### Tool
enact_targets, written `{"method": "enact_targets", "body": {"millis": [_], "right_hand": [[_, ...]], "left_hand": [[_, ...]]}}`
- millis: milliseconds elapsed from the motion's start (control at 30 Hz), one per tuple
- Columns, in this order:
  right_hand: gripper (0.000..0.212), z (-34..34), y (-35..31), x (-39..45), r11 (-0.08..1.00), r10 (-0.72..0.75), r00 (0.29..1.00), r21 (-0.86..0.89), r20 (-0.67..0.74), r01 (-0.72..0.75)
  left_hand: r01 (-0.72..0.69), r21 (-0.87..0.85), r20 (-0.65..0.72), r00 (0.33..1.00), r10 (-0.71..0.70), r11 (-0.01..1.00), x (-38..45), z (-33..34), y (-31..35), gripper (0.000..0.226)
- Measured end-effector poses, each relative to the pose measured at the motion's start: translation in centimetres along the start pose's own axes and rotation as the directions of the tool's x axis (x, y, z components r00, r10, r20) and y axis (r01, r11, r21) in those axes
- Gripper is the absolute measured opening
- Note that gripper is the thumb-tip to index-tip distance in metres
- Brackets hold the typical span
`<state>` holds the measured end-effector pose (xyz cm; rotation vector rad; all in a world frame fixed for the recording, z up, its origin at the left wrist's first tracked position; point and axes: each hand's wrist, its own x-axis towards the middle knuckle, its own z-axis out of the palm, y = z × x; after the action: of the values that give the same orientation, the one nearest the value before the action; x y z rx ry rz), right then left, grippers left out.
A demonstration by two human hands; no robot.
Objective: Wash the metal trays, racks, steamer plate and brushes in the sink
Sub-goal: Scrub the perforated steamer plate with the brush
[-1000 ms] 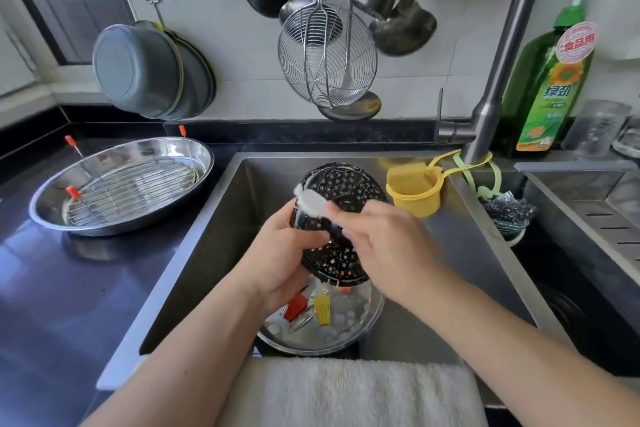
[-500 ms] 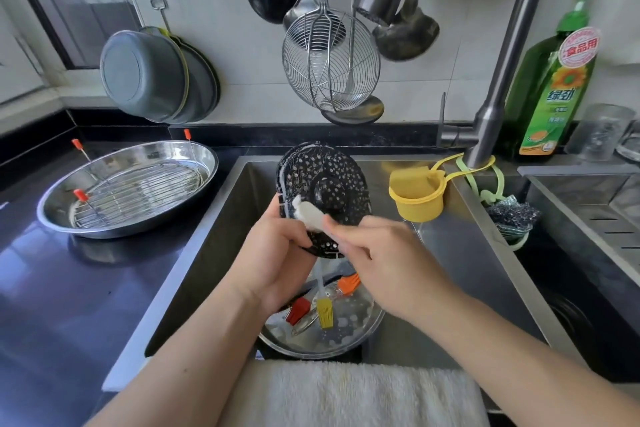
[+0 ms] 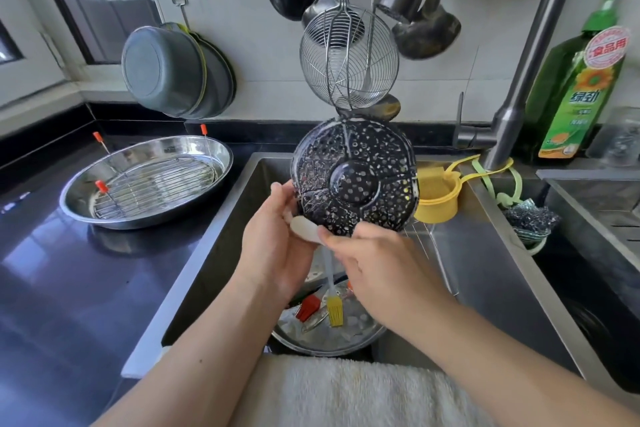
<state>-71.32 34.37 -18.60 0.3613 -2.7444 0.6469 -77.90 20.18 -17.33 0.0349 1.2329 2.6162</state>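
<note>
Mid-frame over sink: left hand gripped steamer plate upright; right hand gripped white brush w/ fingers curled.

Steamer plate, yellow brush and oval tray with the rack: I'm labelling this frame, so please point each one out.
steamer plate (image 3: pixel 351 180), head view, on its raised centre dome.
yellow brush (image 3: pixel 335 313), head view, on its bristle head.
oval tray (image 3: pixel 224 153), head view, on its right rim.

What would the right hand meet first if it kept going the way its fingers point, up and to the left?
Probably the left hand: the right hand pinches a white brush whose tip already lies against the left palm, below the steamer plate. Depth is unclear.
</note>
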Motion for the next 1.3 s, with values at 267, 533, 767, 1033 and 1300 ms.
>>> {"method": "enact_targets", "body": {"millis": [267, 533, 767, 1033, 1300], "right_hand": [[0.054, -0.6, -0.4, -0.4, 0.991, 0.065, 0.996, -0.123, 0.063, -0.056], [0.063, -0.2, -1.0, -0.4, 0.982, 0.053, 0.998, -0.182, 0.029, -0.047], [0.047, -2.8, 3.1, 0.9, 0.962, 0.2, 0.968, -0.155, -0.153, -0.224], [0.044, -2.1, 3.4, 0.9, 0.98, 0.175, 0.978, -0.078, -0.115, -0.184], [0.044, -1.8, 2.0, 0.1, 0.985, 0.154, 0.981, -0.063, -0.119, -0.162]], "left_hand": [[-0.026, 0.279, -0.129, 0.99, 0.065, 0.96, 0.1, 0.0, -1.0, 0.017], [-0.039, 0.022, -0.244, 0.969, 0.043, 0.999, 0.4, 0.1, -0.7, 0.009], [-0.06, -0.132, -0.327, 0.945, 0.014, 0.989, 1.0, -1.1, 0.2, 0.028], [-0.02, -0.025, -0.319, 0.948, 0.011, 0.999, 0.7, -1.2, 0.1, 0.035], [-0.046, 0.302, -0.121, 0.989, 0.086, 0.952, -0.5, 0.7, -0.9, 0.03]]}}
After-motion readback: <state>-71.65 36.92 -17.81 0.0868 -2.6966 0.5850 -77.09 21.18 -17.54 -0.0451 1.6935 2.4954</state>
